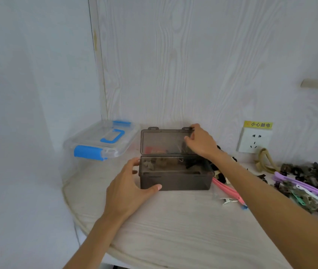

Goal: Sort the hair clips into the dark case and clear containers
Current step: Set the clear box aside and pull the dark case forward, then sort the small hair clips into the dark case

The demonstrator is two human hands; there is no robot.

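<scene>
- The dark case (175, 178) sits mid-table with its lid (164, 141) flipped up against the wood-grain wall (193, 65); a few clips (193, 162) are already inside.
- Right hand (199, 142) is up at the lid's right top corner, fingers curled round the edge by the latch tab.
- Left hand (129, 185) wraps the case's left end, thumb along the front wall, fingers round the back corner.
- Clear container (100, 140) with blue handle and latches sits closed, just left of the case and tucked into the corner.
- The loose pile of hair clips (305, 187) spreads along the right side: purple, pink, green and dark ones, some reaching the frame's edge.
- The table (173, 230) has a curved front rim with bare surface between it and the case.
- There's a wall socket (254, 140) with a yellow sticker behind the pile.
</scene>
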